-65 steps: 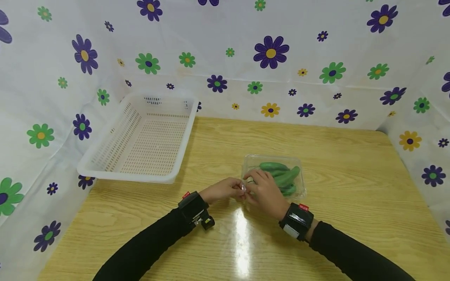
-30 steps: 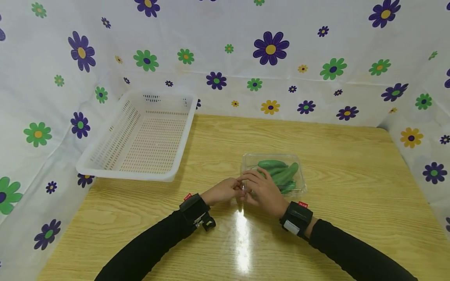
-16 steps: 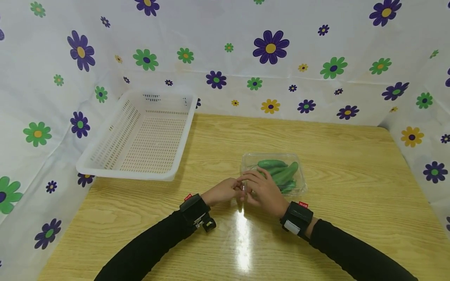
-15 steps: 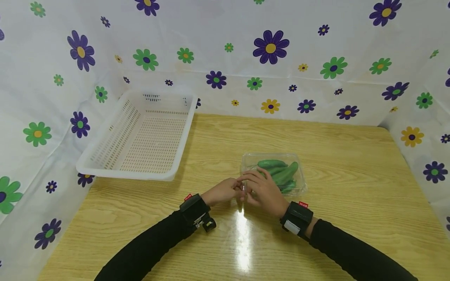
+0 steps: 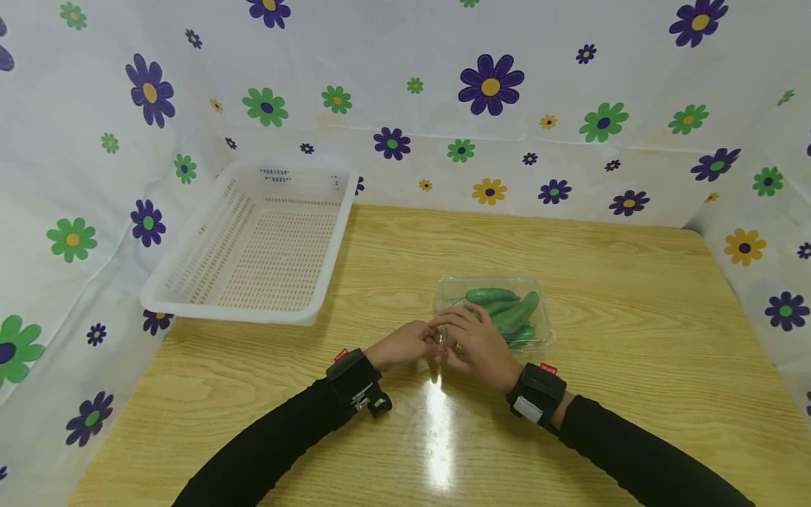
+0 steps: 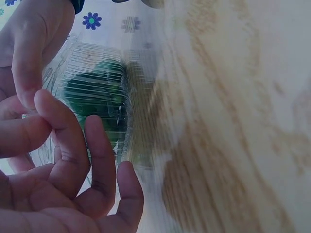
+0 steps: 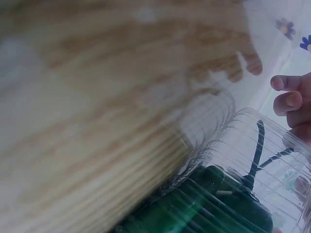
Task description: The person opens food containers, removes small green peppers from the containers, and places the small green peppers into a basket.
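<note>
I'm seeing left hand [image 5: 405, 345] pinching clear container [image 5: 457, 283] by its corner, right hand [image 5: 483, 350] curling round same corner, green vegetables [image 5: 518, 315] lying inside just beyond right fingers, white basket [image 5: 234, 312] sitting farther off, left of all fingers

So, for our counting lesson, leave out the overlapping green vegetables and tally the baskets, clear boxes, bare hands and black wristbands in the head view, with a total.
White basket: 1
Clear box: 1
Left hand and right hand: 2
Black wristbands: 2
Total: 6
</note>
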`<state>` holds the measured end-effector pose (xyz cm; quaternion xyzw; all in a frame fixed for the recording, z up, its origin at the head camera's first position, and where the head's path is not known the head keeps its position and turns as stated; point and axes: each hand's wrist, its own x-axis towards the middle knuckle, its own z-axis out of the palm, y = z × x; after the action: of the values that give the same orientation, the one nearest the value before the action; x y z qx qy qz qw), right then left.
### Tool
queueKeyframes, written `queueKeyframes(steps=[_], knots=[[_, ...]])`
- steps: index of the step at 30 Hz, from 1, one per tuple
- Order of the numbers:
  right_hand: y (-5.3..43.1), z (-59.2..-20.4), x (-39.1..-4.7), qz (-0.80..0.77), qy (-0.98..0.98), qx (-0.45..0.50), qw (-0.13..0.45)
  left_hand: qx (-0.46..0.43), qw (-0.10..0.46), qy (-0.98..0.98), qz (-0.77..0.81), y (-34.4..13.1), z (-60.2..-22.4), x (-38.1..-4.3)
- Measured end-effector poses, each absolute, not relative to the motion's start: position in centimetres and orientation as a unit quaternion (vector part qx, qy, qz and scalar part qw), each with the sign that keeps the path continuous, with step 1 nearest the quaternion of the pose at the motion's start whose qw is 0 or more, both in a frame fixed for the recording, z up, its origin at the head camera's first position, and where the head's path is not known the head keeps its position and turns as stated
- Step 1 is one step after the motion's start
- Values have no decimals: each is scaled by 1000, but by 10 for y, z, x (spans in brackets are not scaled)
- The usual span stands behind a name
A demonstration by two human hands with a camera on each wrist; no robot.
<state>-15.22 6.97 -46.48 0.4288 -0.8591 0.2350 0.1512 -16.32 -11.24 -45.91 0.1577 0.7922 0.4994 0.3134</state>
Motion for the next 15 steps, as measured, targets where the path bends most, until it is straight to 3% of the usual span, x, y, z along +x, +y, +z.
queueKeyframes(steps=[12,15], knots=[[70,-463,-151,244,-860,429,133,149,311,792,504,-111,-459,-162],[69,-463,-151,224,-858,437,150,154,313,786,511,-112,-461,-162]])
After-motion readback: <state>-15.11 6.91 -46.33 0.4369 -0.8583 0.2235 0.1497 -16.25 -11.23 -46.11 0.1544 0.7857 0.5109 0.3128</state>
